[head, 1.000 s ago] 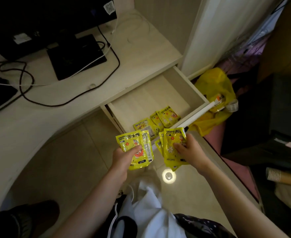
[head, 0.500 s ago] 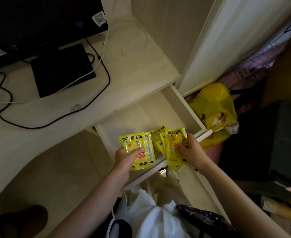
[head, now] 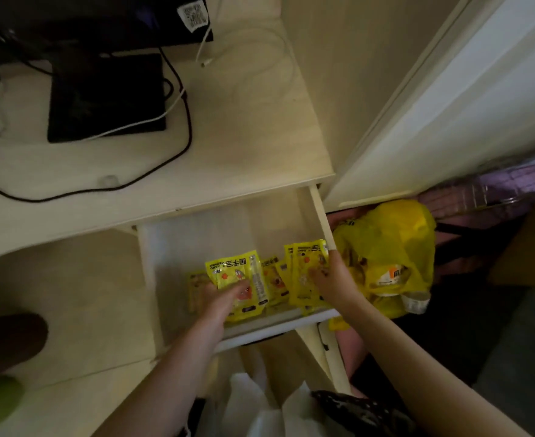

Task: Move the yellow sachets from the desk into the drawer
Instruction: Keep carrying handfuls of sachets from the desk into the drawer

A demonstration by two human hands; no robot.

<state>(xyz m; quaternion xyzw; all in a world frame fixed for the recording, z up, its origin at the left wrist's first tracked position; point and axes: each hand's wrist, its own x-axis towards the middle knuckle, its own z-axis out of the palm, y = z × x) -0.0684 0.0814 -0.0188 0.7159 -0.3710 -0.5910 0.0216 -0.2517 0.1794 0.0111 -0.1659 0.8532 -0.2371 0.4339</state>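
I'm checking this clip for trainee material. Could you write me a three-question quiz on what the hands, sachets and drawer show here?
1. True or false: the drawer is closed.
2. What does the left hand hold? A) a cable B) a yellow sachet C) nothing
3. Fill in: the right hand holds several sachets near the drawer's ____ side wall.

Key
1. False; it is pulled open, with loose sachets on its floor.
2. B
3. right
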